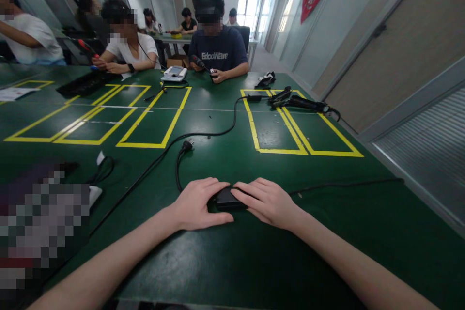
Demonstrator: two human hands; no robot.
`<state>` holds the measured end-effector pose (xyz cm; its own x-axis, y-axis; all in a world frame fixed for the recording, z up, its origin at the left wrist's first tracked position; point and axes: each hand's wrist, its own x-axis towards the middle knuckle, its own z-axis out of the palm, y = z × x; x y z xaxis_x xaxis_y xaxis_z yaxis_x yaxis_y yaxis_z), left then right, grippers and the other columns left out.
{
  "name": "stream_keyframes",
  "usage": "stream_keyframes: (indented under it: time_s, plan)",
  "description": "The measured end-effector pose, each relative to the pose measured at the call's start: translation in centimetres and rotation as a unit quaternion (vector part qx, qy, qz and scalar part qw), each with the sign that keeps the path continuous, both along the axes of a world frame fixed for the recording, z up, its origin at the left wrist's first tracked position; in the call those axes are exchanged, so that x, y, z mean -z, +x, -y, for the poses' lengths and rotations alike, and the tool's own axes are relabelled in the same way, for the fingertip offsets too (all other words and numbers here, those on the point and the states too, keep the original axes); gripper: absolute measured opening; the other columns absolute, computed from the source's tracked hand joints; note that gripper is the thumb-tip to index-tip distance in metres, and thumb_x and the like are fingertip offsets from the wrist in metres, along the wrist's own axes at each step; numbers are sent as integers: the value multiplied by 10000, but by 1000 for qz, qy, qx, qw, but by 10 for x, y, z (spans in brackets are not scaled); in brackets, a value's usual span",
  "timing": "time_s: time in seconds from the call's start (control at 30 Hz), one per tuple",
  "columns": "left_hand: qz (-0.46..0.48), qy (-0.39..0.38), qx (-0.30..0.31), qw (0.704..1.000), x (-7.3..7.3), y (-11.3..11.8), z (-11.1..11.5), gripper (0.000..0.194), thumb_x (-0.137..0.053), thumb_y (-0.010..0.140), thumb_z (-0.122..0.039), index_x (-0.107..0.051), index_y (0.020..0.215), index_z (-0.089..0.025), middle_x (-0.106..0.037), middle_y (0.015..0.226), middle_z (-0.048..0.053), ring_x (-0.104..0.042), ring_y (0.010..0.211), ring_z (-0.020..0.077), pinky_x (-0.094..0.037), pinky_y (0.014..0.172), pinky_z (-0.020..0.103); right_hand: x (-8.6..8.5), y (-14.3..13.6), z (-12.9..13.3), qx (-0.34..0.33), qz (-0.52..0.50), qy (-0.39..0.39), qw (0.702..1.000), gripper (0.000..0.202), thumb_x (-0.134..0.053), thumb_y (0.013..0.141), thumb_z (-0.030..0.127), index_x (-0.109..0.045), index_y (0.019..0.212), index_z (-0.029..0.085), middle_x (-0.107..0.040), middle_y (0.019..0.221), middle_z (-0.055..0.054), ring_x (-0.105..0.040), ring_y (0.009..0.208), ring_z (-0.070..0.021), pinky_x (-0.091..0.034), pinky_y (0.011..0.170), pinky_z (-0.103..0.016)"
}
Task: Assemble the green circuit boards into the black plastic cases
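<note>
A black power adapter (228, 199) lies on the green table in front of me, partly covered by both hands. My left hand (199, 205) is at its left end, fingers along the far side and the thumb stretched out on the near side. From the other end, my right hand (268, 202) closes over the adapter, its fingers bent across the top. Beyond my left hand, a black cord ends in a plug (187, 146) resting on the table. Another thin black cable (345, 183) runs off to the right from behind my right hand.
A long black cable (189, 134) crosses the table. Yellow tape rectangles (281, 151) mark its surface. Black parts (301, 102) lie at the far right, and a white device (174, 73) sits farther back. Across the table, a person (218, 43) holds a power drill (199, 62).
</note>
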<state>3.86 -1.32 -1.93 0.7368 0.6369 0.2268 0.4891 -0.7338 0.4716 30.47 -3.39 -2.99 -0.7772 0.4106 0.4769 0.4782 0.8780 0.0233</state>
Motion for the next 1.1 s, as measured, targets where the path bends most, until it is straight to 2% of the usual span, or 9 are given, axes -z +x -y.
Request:
stream_keyframes:
  time_s: [0.1, 0.2, 0.33, 0.43, 0.53, 0.7, 0.8, 1.0, 1.1]
  plan:
    - [-1, -66, -14, 998, -3, 1, 0, 418, -529, 1033, -554, -724, 1018, -184, -731, 861, 37, -669, 742, 187, -477, 680, 277, 0, 1, 1, 0, -7, 19, 1000, 377, -417, 1055, 159, -632, 1365, 171, -750, 1231, -153, -711, 950, -207, -552, 825, -350]
    - [30, -70, -17, 997, -1, 1, 0, 370, -607, 1005, -536, -716, 1054, -186, -738, 884, 34, -671, 754, 187, -468, 681, 276, -2, -1, 0, 5, -1, -1, 1000, 334, -457, 1072, 266, -642, 1327, 155, -752, 1198, -151, -706, 976, -226, -551, 823, -365]
    - [71, -23, -17, 997, 4, 1, 1, 382, -703, 946, -551, -689, 1021, -177, -718, 889, 49, -658, 799, 202, -474, 721, 306, -5, -5, 1, 1, -1, -90, 996, 540, -559, 1032, 521, -589, 1387, 116, -735, 1197, -175, -693, 997, -264, -548, 828, -405]
    - [58, 36, 9, 998, 6, 2, 1, 355, -690, 969, -528, -671, 964, -174, -704, 838, 44, -638, 786, 202, -439, 711, 322, -3, -8, 2, 9, -28, -132, 991, 413, -527, 1066, 427, -613, 1330, 121, -755, 1024, -130, -691, 889, -228, -529, 764, -365]
    - [38, 74, 21, 996, 6, 2, 1, 332, -626, 1016, -499, -671, 1018, -170, -720, 879, 55, -646, 819, 204, -438, 736, 334, 0, -9, 3, 5, -59, -112, 992, 341, -496, 1086, 371, -633, 1275, 123, -754, 943, -106, -683, 821, -210, -503, 722, -347]
    - [-6, 77, 7, 997, 4, 1, 1, 386, -507, 1066, -515, -665, 1079, -163, -732, 949, 80, -661, 872, 221, -478, 795, 350, 0, -9, 3, 7, -49, -62, 997, 372, -502, 1079, 317, -590, 1374, 107, -761, 991, -110, -674, 829, -211, -492, 734, -355]
    - [-20, 80, 14, 996, 3, 1, 1, 394, -475, 1085, -504, -663, 1073, -158, -728, 931, 79, -657, 866, 223, -481, 790, 351, -3, -11, 4, 17, -2, -59, 998, 453, -502, 1081, 406, -557, 1448, 148, -744, 1099, -128, -675, 898, -216, -500, 769, -350]
    - [-15, 59, 36, 998, 0, 1, 0, 365, -478, 1085, -480, -652, 1116, -161, -739, 1032, 86, -674, 928, 228, -509, 814, 359, -2, -11, 6, 16, 55, -50, 997, 377, -469, 1087, 306, -595, 1419, 182, -712, 1115, -122, -648, 869, -194, -482, 756, -325]
    - [-12, 78, 41, 996, 1, 1, 0, 368, -396, 1119, -416, -650, 1166, -153, -743, 1041, 93, -681, 943, 228, -512, 819, 362, -1, -12, 4, 16, 64, -52, 996, 408, -490, 1081, 366, -586, 1433, 183, -703, 1108, -123, -643, 869, -204, -482, 743, -333]
